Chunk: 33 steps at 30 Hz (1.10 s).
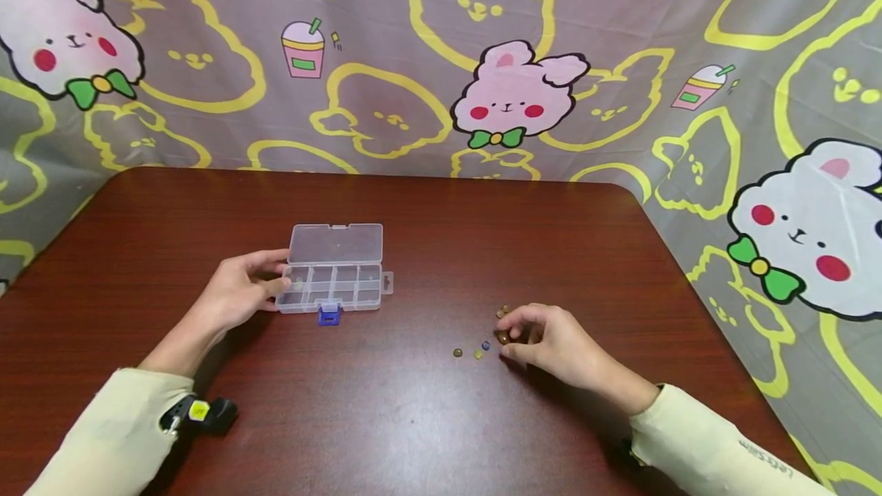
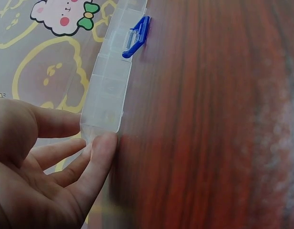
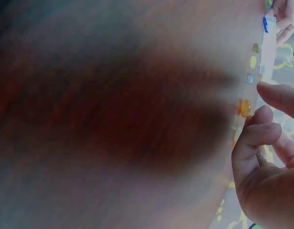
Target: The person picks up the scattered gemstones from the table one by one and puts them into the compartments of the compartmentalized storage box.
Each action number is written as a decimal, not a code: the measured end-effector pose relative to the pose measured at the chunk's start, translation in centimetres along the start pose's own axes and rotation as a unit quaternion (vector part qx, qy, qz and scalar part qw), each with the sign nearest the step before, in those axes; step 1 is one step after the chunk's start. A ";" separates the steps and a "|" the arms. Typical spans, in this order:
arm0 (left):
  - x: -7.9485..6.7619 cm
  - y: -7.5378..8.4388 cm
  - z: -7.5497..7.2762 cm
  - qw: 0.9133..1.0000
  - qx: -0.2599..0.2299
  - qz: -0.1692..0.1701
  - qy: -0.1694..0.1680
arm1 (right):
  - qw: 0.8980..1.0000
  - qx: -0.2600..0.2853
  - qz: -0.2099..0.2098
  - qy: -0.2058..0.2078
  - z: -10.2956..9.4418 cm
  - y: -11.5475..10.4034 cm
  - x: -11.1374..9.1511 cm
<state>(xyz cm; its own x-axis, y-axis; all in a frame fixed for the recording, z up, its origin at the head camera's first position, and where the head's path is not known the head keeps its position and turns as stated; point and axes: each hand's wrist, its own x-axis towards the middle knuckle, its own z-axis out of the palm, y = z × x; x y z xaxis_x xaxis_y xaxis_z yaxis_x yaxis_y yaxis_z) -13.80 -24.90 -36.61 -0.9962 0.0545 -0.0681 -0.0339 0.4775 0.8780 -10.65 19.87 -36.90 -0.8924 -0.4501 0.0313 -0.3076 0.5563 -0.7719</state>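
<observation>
A clear plastic compartment box (image 1: pixel 368 301) lies on the table with its lid raised at the back and a blue latch (image 1: pixel 329 316) in front. My left hand (image 1: pixel 237 289) pinches the box's left end; in the left wrist view the thumb and fingers (image 2: pixel 103 149) meet around its corner. My right hand (image 1: pixel 558 343) hovers over an amber bead (image 1: pixel 504 337), its thumb and forefinger on either side. The right wrist view has this bead (image 3: pixel 245 108) on the table, with a gap between thumb and fingertips. Beside it are a blue bead (image 1: pixel 485 345) and a yellow bead (image 1: pixel 478 355).
A dark olive bead (image 1: pixel 458 353) sits at the left of the group. Small brownish beads (image 1: pixel 501 312) lie behind the right hand's fingertips. A patterned cloth (image 1: pixel 393 60) hangs behind the brown table (image 1: pixel 441 435).
</observation>
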 end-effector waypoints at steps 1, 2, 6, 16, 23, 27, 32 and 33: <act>0.0 0.0 0.0 1.000 0.000 0.000 0.000 | 1.000 -0.001 0.001 0.000 0.0 0.1 0.0; 0.0 0.0 0.0 1.000 0.000 -0.001 0.001 | 1.000 -0.002 0.002 0.000 0.1 0.1 0.0; 0.0 0.0 0.0 1.000 0.000 -0.003 0.002 | 1.000 -0.001 0.003 0.001 0.2 0.3 -0.1; -0.1 0.0 0.0 1.000 -0.001 0.001 0.001 | 1.000 -0.006 0.003 0.001 0.4 0.5 0.2; -0.1 -0.1 0.0 1.000 -0.007 0.004 0.001 | 1.000 -0.007 0.001 0.006 0.4 0.5 0.4; 0.0 -0.1 0.1 1.000 -0.004 0.003 0.002 | 1.000 -0.006 0.005 0.007 0.5 0.6 0.5; 0.0 -0.1 0.1 1.000 -0.001 0.001 0.003 | 1.000 -0.006 0.012 0.007 0.5 0.5 0.6; 0.0 -0.1 0.1 1.000 -0.001 0.000 0.003 | 1.000 -0.006 0.014 0.006 0.5 0.5 0.6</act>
<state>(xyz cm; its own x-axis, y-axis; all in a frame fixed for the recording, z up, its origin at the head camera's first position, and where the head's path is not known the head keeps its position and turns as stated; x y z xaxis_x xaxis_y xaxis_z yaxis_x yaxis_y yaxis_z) -13.83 -24.90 -36.79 -0.9967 0.0493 -0.0649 -0.0337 0.4752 0.8792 -11.14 19.53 -37.57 -0.9049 -0.4253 0.0169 -0.2858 0.5777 -0.7646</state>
